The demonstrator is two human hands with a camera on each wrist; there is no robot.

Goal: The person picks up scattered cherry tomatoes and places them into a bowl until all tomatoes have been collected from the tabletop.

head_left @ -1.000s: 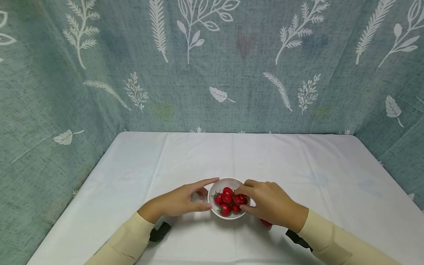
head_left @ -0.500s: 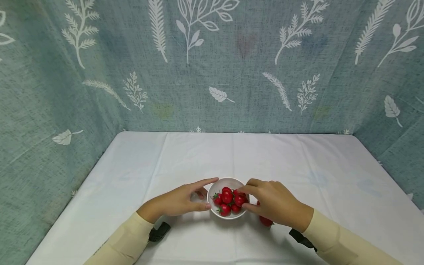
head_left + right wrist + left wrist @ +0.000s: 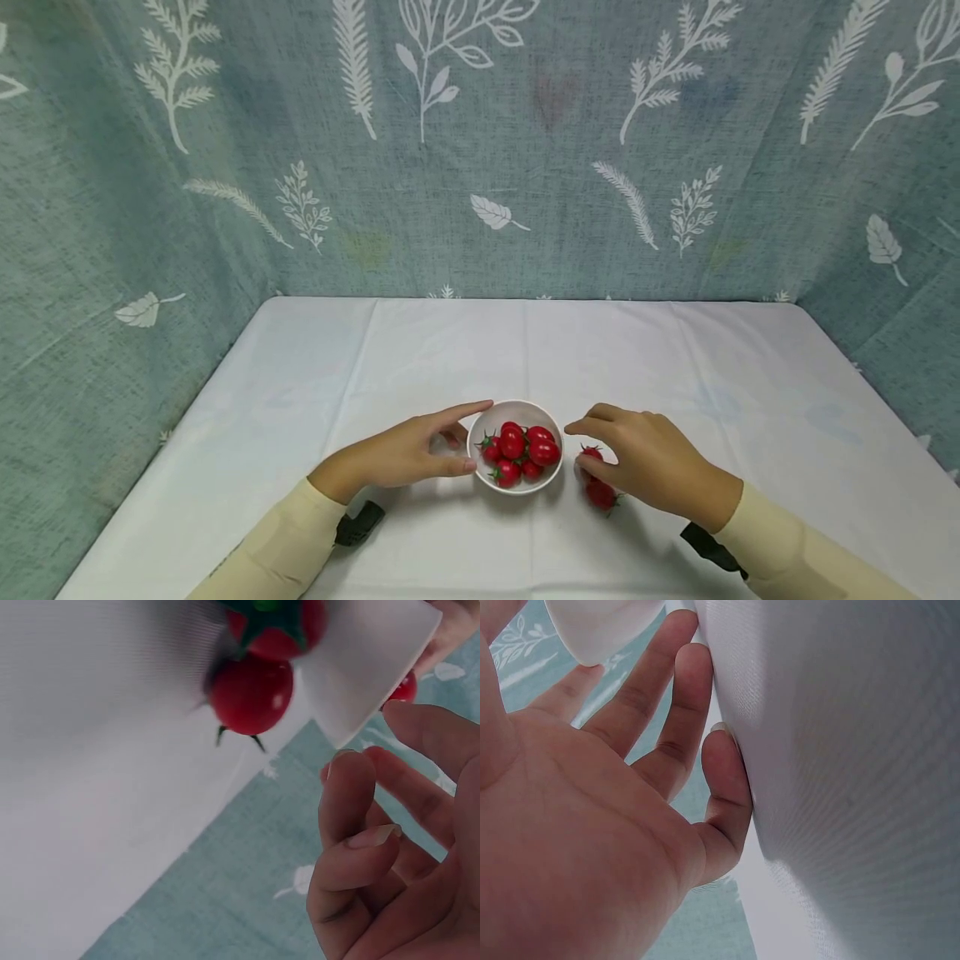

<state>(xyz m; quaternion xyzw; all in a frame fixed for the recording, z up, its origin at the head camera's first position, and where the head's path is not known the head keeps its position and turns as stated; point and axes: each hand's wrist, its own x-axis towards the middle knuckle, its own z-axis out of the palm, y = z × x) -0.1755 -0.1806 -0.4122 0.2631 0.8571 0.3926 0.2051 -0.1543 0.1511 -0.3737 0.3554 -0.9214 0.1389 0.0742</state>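
A small white bowl [image 3: 517,408] holds several red cherry tomatoes [image 3: 512,444], some with green stems. My left hand [image 3: 401,454] is at its left side, thumb and index finger spread along the rim; in the left wrist view a fingertip touches the bowl [image 3: 604,630]. To the right of the bowl my right hand [image 3: 652,458] hovers with thumb and index finger apart, holding nothing. Two cherry tomatoes [image 3: 601,494] lie on the cloth below that hand, partly hidden by the thumb. The right wrist view shows both close up, one tomato [image 3: 251,694] beside the other.
White cloth covers the table [image 3: 435,350]. A green-blue curtain [image 3: 480,267] with white leaf prints hangs behind it and at the sides. Dark wrist devices [image 3: 362,523] show under both cream sleeves [image 3: 277,537].
My right hand has drawn back from the tomatoes in the bowl to the right, coming above the loose ones, which show more now. The left hand has stayed at the bowl.
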